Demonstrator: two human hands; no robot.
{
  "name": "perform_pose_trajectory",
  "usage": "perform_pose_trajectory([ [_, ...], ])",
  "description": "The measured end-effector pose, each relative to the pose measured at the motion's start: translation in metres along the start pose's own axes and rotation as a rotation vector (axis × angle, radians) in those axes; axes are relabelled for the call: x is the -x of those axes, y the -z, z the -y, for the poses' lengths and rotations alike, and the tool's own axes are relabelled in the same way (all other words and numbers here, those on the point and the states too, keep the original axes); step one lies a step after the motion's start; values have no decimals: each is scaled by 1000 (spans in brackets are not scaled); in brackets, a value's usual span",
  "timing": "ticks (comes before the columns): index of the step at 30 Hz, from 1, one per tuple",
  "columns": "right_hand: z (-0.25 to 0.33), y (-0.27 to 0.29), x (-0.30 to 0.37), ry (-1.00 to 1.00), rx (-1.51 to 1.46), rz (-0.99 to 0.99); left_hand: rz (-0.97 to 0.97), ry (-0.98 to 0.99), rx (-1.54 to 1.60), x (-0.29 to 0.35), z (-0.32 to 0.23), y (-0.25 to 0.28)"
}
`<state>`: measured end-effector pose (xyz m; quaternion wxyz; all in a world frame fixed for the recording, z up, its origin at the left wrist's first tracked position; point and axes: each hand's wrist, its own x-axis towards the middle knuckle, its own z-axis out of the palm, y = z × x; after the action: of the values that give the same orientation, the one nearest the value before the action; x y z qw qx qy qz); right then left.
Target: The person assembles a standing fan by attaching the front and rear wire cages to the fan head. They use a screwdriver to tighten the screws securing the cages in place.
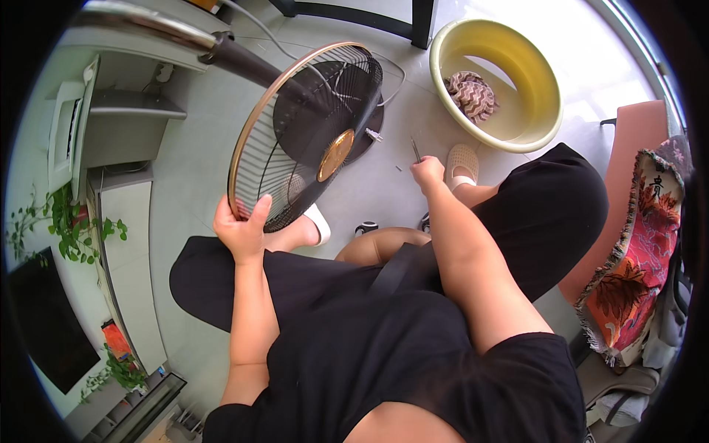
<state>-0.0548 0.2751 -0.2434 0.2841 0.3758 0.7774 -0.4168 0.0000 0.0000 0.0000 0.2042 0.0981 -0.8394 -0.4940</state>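
My left hand (242, 227) grips the lower rim of a round wire fan grille (258, 133), thumb on one side and fingers round the other. The grille is tilted, with a gold-coloured edge and a gold centre disc (336, 155). Behind it are the fan's pole (247, 63) and round black base (369, 140), partly hidden by the wires. My right hand (428, 175) is closed on a thin pointed metal tool (416, 150), its tip directed away from me. The tool's exact kind is too small to make out. It is apart from the grille.
A yellow basin (548, 111) at the far right holds a patterned cloth (473, 96). A white plug (374, 135) and a small dark piece (399, 168) lie on the tiled floor. A pink seat (635, 140) with a red patterned cover (635, 273) stands right; cabinets (125, 258) line the left.
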Motion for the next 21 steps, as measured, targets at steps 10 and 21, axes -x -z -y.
perform_pose_trajectory([
  [10, -1, -45, -41, 192, 302, -35, 114, 114, 30, -26, 19, -17],
  [21, 2, -55, -75, 304, 590, 82, 106, 229, 98, -44, 34, -52],
])
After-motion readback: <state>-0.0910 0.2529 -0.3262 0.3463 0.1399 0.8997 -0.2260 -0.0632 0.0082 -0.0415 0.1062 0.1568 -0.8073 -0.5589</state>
